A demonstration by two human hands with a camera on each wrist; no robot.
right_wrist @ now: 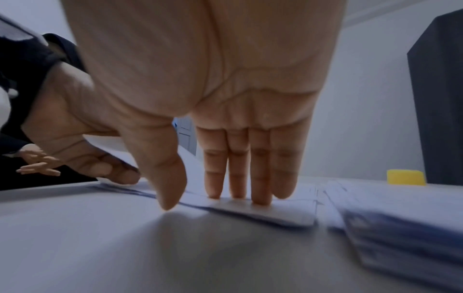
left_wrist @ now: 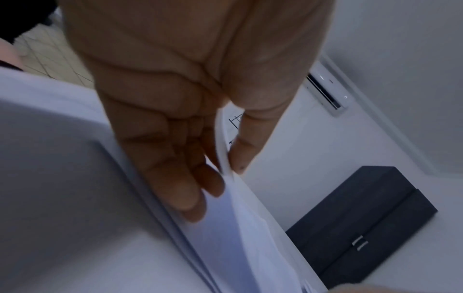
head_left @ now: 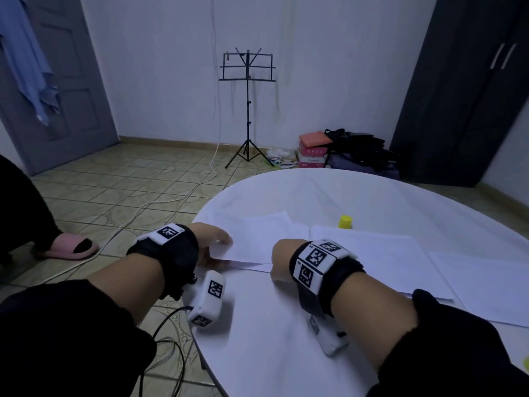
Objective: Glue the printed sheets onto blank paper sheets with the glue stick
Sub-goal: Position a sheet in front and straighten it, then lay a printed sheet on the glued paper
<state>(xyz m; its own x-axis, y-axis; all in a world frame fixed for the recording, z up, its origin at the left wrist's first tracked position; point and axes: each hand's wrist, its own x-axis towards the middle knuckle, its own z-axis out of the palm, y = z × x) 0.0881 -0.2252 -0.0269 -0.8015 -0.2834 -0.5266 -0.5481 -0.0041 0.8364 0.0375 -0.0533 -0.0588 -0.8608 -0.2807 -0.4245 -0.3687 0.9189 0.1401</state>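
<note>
A white paper sheet [head_left: 257, 242] lies on others near the left edge of the round white table [head_left: 272, 325]. My left hand [head_left: 226, 242] pinches that sheet's left edge between thumb and fingers [left_wrist: 190, 198], lifting it a little off the sheets below. My right hand [head_left: 276, 265] stands with straight fingers [right_wrist: 260, 190] pressing down on the near edge of the sheet [right_wrist: 275, 214]; the thumb hangs free. The left hand [right_wrist: 105, 168] shows beside it. A yellow glue stick [head_left: 345, 222] [right_wrist: 406, 177] stands upright behind the papers, apart from both hands.
A stack of printed sheets [head_left: 386, 253] lies right of my right hand, with more paper [head_left: 486, 285] at the table's right edge. Another person sits left, with a pink slipper [head_left: 68, 249] on the tiled floor. Cables [head_left: 160, 202] run across the floor.
</note>
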